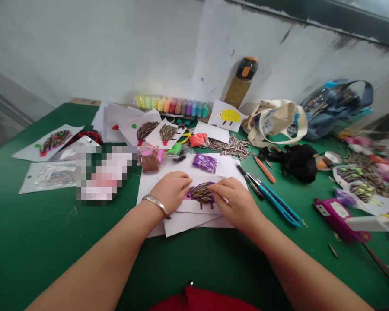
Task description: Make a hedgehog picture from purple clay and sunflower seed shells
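A hedgehog picture (pixel 201 194) lies in front of me on white paper, its purple clay body covered with striped sunflower seeds and two brown legs below. My left hand (pixel 168 192), with a silver bangle at the wrist, has its fingers closed together at the hedgehog's pink head end. At the opposite side, my right hand (pixel 236 198) pinches thumb and fingers together over the body's right edge. What sits between the fingertips of either hand is too small or hidden to make out. Just behind lies a purple clay packet (pixel 205 163).
Blue tweezers (pixel 278 203), a craft knife and an orange pen (pixel 264 168) lie to the right. A sunflower seed pile (pixel 231 147) is behind, near coloured clay packs (pixel 171 106) and a bottle (pixel 241 82). Finished hedgehog sheets (pixel 56 141) lie left; a purple glue-gun-like tool (pixel 340 218) lies right.
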Motion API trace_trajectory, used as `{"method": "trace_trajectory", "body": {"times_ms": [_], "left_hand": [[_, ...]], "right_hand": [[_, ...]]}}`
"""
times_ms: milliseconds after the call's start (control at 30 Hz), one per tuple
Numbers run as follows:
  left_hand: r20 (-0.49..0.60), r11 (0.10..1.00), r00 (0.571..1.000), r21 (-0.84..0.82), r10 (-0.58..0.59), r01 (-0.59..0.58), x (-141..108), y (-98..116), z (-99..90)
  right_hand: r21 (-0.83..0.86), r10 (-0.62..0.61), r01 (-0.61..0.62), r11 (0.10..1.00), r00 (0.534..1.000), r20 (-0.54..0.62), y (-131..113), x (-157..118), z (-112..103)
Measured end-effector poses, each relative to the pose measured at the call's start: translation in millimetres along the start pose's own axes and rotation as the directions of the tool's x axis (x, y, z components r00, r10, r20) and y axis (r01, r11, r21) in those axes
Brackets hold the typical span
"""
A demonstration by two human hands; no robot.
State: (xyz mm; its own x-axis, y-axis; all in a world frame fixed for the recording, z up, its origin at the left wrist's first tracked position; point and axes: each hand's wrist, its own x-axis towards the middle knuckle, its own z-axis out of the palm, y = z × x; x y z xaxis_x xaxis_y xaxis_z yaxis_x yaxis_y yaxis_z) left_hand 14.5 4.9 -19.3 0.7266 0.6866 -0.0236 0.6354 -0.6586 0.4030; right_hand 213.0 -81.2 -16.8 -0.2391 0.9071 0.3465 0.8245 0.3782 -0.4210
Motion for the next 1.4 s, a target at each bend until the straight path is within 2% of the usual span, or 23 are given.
{"method": "trace_trajectory", "body": {"times_ms": [133,267,500,733,800,867,967,1033,1067,1133,1200,1300,1400], "left_hand": [[0.007,0.997,0.997,-0.030,-0.071,0.071,0,-1,-6.3],[0.019,0.993,0.994,-0.037,-0.107,0.108,0,-3,-9.9],[0.028,0.993,0.993,-0.036,-0.113,0.114,0,-1,-11.4],[0.007,0.984,0.985,-0.030,-0.174,0.174,0,0,-12.0],[0.000,0.983,0.983,-0.030,-0.181,0.181,1,-1,-11.7],[-0.001,0.982,0.983,-0.033,-0.185,0.185,1,-2,-10.7],[0.001,0.979,0.980,-0.058,-0.197,0.197,1,-4,-8.5],[0.007,0.978,0.980,-0.071,-0.197,0.197,1,-4,-7.2],[0.011,0.979,0.981,-0.069,-0.194,0.194,1,-4,-6.9],[0.018,0.981,0.983,-0.058,-0.184,0.185,1,-4,-6.6],[0.018,0.983,0.985,-0.053,-0.173,0.174,2,-4,-6.9],[0.004,0.989,0.991,-0.063,-0.135,0.135,2,-4,-7.5],[-0.004,0.992,0.994,-0.069,-0.105,0.105,2,-4,-7.4]], "right_hand": [[-0.152,-0.044,0.073,0.986,0.982,0.183,-8,32,1],[-0.270,-0.004,0.091,0.959,0.952,0.305,-16,54,15],[-0.357,0.023,0.120,0.926,0.928,0.371,-22,60,30],[-0.354,0.027,0.162,0.921,0.881,0.472,-20,71,31],[-0.351,0.005,0.186,0.918,0.878,0.479,-19,72,28],[-0.345,0.027,0.153,0.926,0.885,0.464,-18,72,22],[-0.254,0.170,-0.082,0.964,0.923,0.345,-15,69,9],[-0.087,0.231,-0.216,0.973,0.938,0.258,-11,66,2],[0.009,0.230,-0.239,0.971,0.943,0.242,-8,63,1],[0.171,0.208,-0.257,0.951,0.943,0.259,-3,57,2],[0.258,0.183,-0.265,0.929,0.935,0.303,2,51,6],[0.239,0.185,-0.270,0.933,0.927,0.327,5,47,13],[0.166,0.147,-0.208,0.964,0.937,0.317,5,47,16]]}}
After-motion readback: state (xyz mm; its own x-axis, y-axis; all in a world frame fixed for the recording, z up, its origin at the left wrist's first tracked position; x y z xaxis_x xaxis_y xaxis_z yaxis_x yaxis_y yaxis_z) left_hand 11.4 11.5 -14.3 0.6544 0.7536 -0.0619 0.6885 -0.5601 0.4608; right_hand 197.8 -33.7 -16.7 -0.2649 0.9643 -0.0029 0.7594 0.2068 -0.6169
